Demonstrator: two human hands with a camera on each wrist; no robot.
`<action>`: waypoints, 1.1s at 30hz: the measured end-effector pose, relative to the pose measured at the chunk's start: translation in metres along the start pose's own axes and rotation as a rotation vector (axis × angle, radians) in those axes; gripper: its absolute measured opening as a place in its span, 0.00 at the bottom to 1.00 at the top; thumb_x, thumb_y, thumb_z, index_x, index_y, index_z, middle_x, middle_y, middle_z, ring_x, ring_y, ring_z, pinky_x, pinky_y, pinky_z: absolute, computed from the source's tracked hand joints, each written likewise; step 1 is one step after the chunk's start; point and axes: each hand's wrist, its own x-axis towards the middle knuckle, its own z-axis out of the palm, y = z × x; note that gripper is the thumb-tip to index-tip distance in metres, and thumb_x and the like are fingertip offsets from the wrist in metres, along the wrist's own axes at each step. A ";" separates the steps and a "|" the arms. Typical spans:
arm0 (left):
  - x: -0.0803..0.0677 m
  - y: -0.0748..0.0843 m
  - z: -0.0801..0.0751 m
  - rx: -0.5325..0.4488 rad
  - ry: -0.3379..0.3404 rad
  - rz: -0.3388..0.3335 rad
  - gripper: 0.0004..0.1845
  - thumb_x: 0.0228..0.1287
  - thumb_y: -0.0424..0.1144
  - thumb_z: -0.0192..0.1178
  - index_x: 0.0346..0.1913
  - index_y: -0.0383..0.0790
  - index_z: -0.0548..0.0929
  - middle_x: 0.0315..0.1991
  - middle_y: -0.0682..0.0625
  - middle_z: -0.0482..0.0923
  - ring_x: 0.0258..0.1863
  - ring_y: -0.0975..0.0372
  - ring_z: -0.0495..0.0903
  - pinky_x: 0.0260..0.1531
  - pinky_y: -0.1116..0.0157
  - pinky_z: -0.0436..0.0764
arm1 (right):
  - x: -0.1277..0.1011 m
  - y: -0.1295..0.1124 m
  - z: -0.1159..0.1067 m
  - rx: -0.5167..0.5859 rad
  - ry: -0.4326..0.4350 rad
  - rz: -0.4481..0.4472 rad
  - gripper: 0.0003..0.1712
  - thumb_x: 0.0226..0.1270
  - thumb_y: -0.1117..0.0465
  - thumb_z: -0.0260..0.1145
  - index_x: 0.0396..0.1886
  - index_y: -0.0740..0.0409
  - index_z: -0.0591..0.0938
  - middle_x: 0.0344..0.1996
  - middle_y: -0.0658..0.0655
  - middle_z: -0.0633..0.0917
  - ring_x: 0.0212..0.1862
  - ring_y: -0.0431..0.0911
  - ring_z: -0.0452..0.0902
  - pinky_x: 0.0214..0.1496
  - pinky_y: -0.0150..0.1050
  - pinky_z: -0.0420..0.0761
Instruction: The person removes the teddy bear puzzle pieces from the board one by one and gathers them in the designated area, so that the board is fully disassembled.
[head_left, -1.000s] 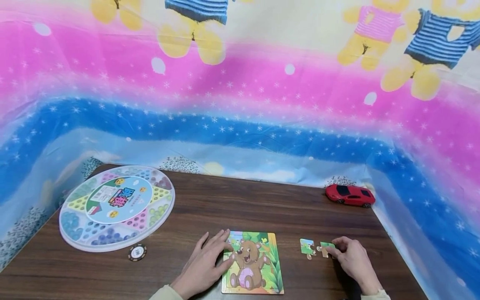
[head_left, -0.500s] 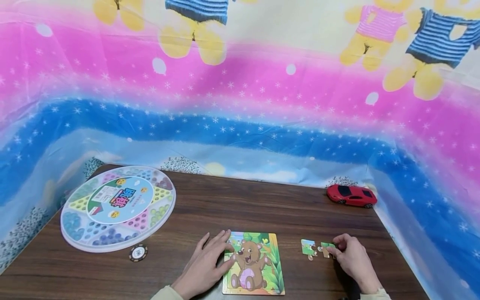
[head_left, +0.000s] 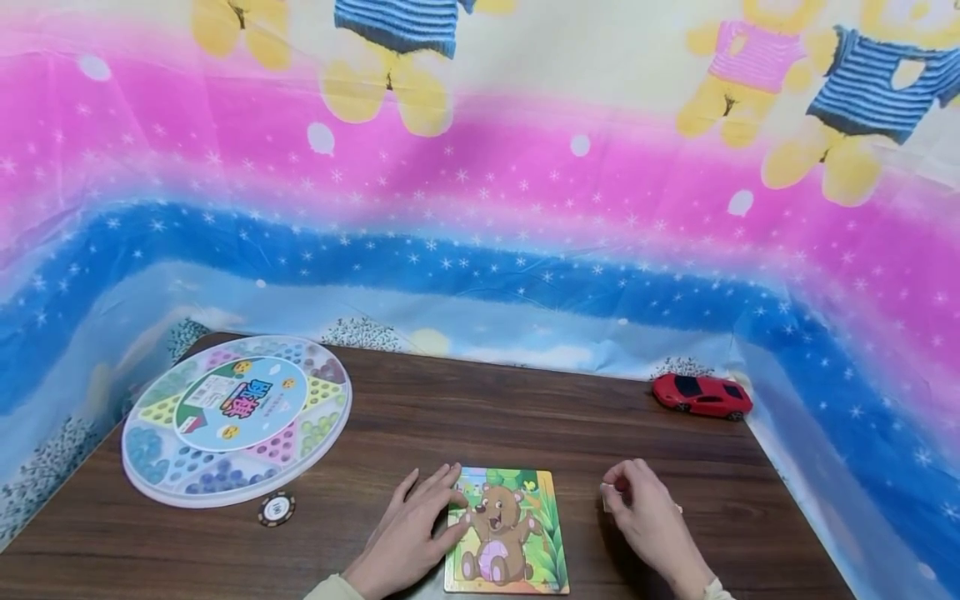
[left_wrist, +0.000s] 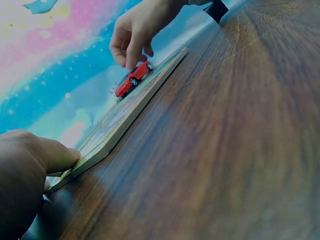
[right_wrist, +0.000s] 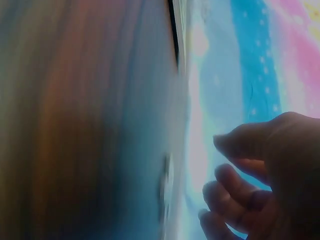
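Observation:
A bear picture puzzle (head_left: 517, 533) in its frame lies flat at the table's near edge. My left hand (head_left: 416, 525) rests on its left side with straight fingers, and in the left wrist view a fingertip (left_wrist: 60, 155) presses the frame's edge (left_wrist: 130, 112). My right hand (head_left: 648, 517) sits just right of the puzzle with curled fingers, covering the loose puzzle pieces; only a pale sliver (head_left: 603, 498) shows. The left wrist view shows that right hand (left_wrist: 140, 27) hanging fingers-down. The right wrist view is blurred and shows curled fingers (right_wrist: 240, 195) with nothing plainly held.
A round Chinese checkers board (head_left: 236, 417) with marbles lies at the left of the brown wooden table (head_left: 480, 425), a poker chip (head_left: 276, 508) just before it. A red toy car (head_left: 701, 395) stands at the far right corner. Colourful cloth hangs behind and beside.
My right hand has moved left, from pinching the green piece to covering both loose pieces. The left hand and the puzzle have stayed put.

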 end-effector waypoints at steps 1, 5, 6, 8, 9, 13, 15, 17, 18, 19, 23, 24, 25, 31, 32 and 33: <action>0.000 0.000 0.000 -0.001 0.001 0.002 0.11 0.71 0.51 0.56 0.47 0.52 0.81 0.70 0.44 0.65 0.71 0.52 0.61 0.67 0.39 0.50 | 0.000 -0.005 0.003 0.021 -0.024 0.000 0.06 0.65 0.63 0.67 0.32 0.49 0.79 0.32 0.47 0.75 0.34 0.40 0.72 0.35 0.36 0.75; -0.001 0.002 0.000 0.000 0.010 0.008 0.10 0.71 0.51 0.56 0.47 0.51 0.81 0.70 0.43 0.65 0.70 0.51 0.62 0.66 0.38 0.52 | -0.001 -0.023 0.013 0.088 -0.098 -0.014 0.06 0.66 0.62 0.68 0.32 0.46 0.79 0.31 0.45 0.74 0.31 0.38 0.71 0.31 0.33 0.75; -0.001 0.002 0.000 0.001 0.009 0.006 0.10 0.71 0.50 0.56 0.47 0.51 0.81 0.70 0.44 0.65 0.70 0.52 0.62 0.66 0.38 0.52 | -0.002 -0.026 0.015 0.095 -0.108 -0.023 0.07 0.66 0.61 0.68 0.32 0.46 0.79 0.31 0.45 0.74 0.31 0.38 0.71 0.31 0.33 0.74; -0.001 0.002 0.000 0.001 0.006 -0.001 0.10 0.71 0.50 0.57 0.47 0.52 0.81 0.70 0.44 0.65 0.71 0.52 0.62 0.67 0.39 0.51 | -0.002 -0.033 0.018 0.104 -0.130 -0.048 0.06 0.66 0.61 0.68 0.34 0.45 0.79 0.31 0.44 0.74 0.30 0.38 0.71 0.30 0.32 0.74; -0.001 0.001 0.001 0.000 0.003 -0.005 0.09 0.70 0.50 0.57 0.47 0.52 0.81 0.70 0.44 0.65 0.71 0.52 0.61 0.67 0.39 0.50 | -0.002 -0.035 0.019 0.106 -0.145 -0.063 0.04 0.66 0.60 0.67 0.35 0.46 0.79 0.31 0.44 0.74 0.30 0.37 0.71 0.30 0.32 0.74; 0.000 0.000 0.001 0.002 -0.002 -0.010 0.09 0.70 0.50 0.58 0.47 0.52 0.81 0.71 0.45 0.64 0.71 0.53 0.61 0.68 0.40 0.49 | -0.002 -0.043 0.024 0.110 -0.219 -0.128 0.07 0.68 0.56 0.66 0.43 0.50 0.81 0.34 0.44 0.74 0.34 0.37 0.72 0.33 0.33 0.75; 0.000 0.000 0.001 0.002 -0.002 -0.010 0.09 0.70 0.50 0.58 0.47 0.52 0.81 0.70 0.45 0.64 0.71 0.53 0.61 0.68 0.40 0.49 | -0.002 -0.047 0.026 0.095 -0.254 -0.161 0.13 0.69 0.54 0.65 0.49 0.53 0.82 0.35 0.45 0.73 0.36 0.38 0.71 0.33 0.33 0.74; 0.000 0.000 0.001 0.002 -0.005 -0.011 0.09 0.70 0.50 0.57 0.47 0.52 0.81 0.71 0.45 0.64 0.71 0.53 0.61 0.68 0.40 0.49 | -0.001 -0.050 0.028 0.055 -0.272 -0.192 0.18 0.69 0.51 0.64 0.53 0.55 0.81 0.35 0.45 0.73 0.37 0.40 0.68 0.32 0.34 0.72; 0.000 0.000 0.001 0.001 -0.008 -0.014 0.09 0.70 0.50 0.57 0.47 0.53 0.81 0.71 0.45 0.64 0.71 0.53 0.60 0.68 0.40 0.49 | -0.001 -0.051 0.029 0.035 -0.280 -0.206 0.21 0.69 0.49 0.64 0.55 0.55 0.81 0.35 0.45 0.72 0.37 0.40 0.67 0.32 0.34 0.70; 0.001 -0.001 0.001 0.000 -0.011 -0.016 0.09 0.70 0.50 0.57 0.47 0.53 0.81 0.71 0.45 0.64 0.71 0.53 0.60 0.68 0.40 0.49 | 0.000 -0.051 0.029 0.023 -0.293 -0.221 0.23 0.70 0.48 0.63 0.57 0.55 0.80 0.36 0.46 0.72 0.37 0.41 0.65 0.33 0.35 0.68; 0.001 -0.001 0.000 -0.007 -0.025 -0.024 0.10 0.71 0.50 0.57 0.48 0.53 0.81 0.71 0.45 0.64 0.71 0.53 0.60 0.68 0.40 0.48 | 0.002 -0.053 0.033 -0.034 -0.320 -0.265 0.25 0.70 0.45 0.61 0.60 0.52 0.80 0.39 0.46 0.72 0.38 0.42 0.62 0.34 0.38 0.63; 0.001 -0.001 0.000 -0.007 -0.027 -0.024 0.10 0.71 0.50 0.57 0.48 0.53 0.81 0.71 0.45 0.64 0.71 0.53 0.60 0.68 0.40 0.48 | 0.003 -0.053 0.034 -0.038 -0.328 -0.275 0.25 0.70 0.44 0.61 0.61 0.51 0.80 0.41 0.46 0.73 0.38 0.42 0.63 0.35 0.38 0.63; 0.001 -0.001 0.001 -0.005 -0.028 -0.025 0.10 0.71 0.50 0.57 0.48 0.53 0.81 0.71 0.45 0.64 0.71 0.53 0.60 0.68 0.40 0.49 | 0.003 -0.054 0.034 -0.039 -0.338 -0.282 0.26 0.70 0.44 0.61 0.61 0.51 0.79 0.42 0.47 0.73 0.39 0.42 0.63 0.35 0.38 0.63; 0.001 -0.001 0.001 -0.017 -0.041 -0.035 0.10 0.71 0.51 0.56 0.48 0.53 0.81 0.71 0.46 0.63 0.72 0.54 0.60 0.68 0.40 0.48 | 0.003 -0.055 0.036 -0.064 -0.356 -0.298 0.26 0.69 0.41 0.61 0.58 0.51 0.81 0.44 0.49 0.73 0.43 0.43 0.65 0.38 0.40 0.66; 0.001 -0.001 0.001 -0.022 -0.041 -0.035 0.10 0.71 0.50 0.56 0.48 0.53 0.81 0.71 0.46 0.63 0.72 0.53 0.60 0.68 0.40 0.47 | 0.003 -0.055 0.035 -0.073 -0.349 -0.296 0.26 0.68 0.41 0.61 0.57 0.52 0.82 0.44 0.49 0.73 0.43 0.44 0.65 0.38 0.40 0.67; 0.001 -0.001 0.001 -0.023 -0.038 -0.035 0.10 0.71 0.50 0.56 0.48 0.53 0.81 0.71 0.46 0.63 0.71 0.54 0.60 0.68 0.40 0.47 | 0.003 -0.055 0.035 -0.086 -0.338 -0.293 0.26 0.68 0.41 0.62 0.56 0.52 0.82 0.44 0.49 0.73 0.43 0.44 0.66 0.37 0.40 0.67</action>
